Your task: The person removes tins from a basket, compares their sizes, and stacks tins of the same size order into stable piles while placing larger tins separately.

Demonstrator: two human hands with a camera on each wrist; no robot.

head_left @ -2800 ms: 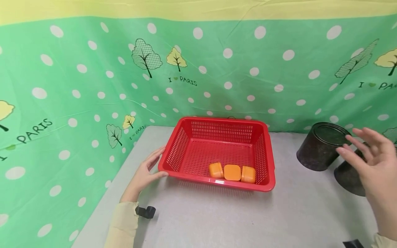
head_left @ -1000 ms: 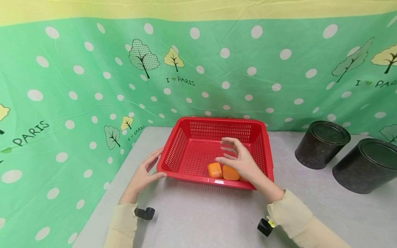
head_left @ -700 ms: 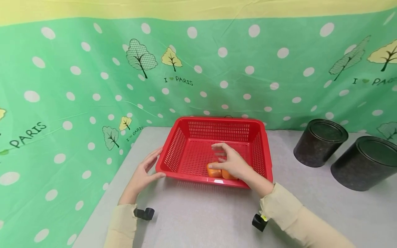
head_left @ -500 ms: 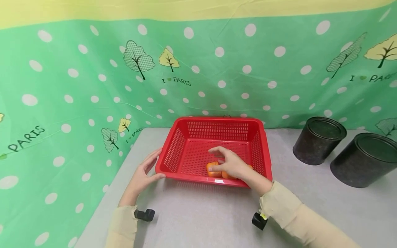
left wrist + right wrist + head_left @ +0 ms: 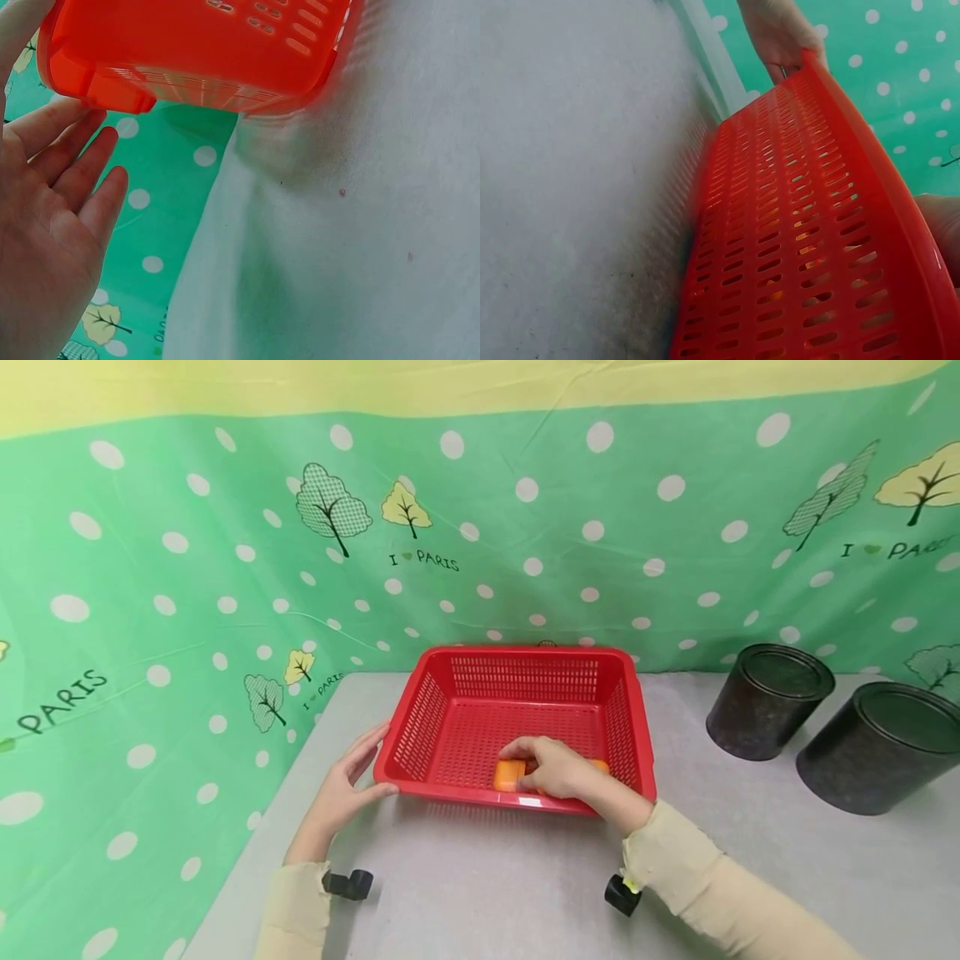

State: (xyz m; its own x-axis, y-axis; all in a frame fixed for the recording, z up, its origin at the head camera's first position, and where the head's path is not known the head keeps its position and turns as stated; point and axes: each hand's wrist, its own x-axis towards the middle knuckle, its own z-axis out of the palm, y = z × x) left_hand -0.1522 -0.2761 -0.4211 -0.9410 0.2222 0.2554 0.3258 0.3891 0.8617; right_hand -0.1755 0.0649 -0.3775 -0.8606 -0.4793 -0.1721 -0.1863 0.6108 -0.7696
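A red plastic basket with slotted walls stands on the table. Inside, along its front wall, are small orange rounded boxes: the left one shows beside my right hand, and a bit of the right one shows behind it. My right hand reaches over the front rim, fingers and thumb bent down around the middle box, which is mostly hidden beneath it. At the basket's left front corner, my left hand touches the rim with straight fingers and thumb. In the left wrist view, its fingers lie extended beside the basket.
Two dark lidded cans stand on the table to the right of the basket. A green dotted cloth hangs behind and along the left of the grey table.
My right hand has come left from beside the cans into the basket, then lowered, its fingers drawing in around the middle orange box. My left hand has stayed at the basket's corner.
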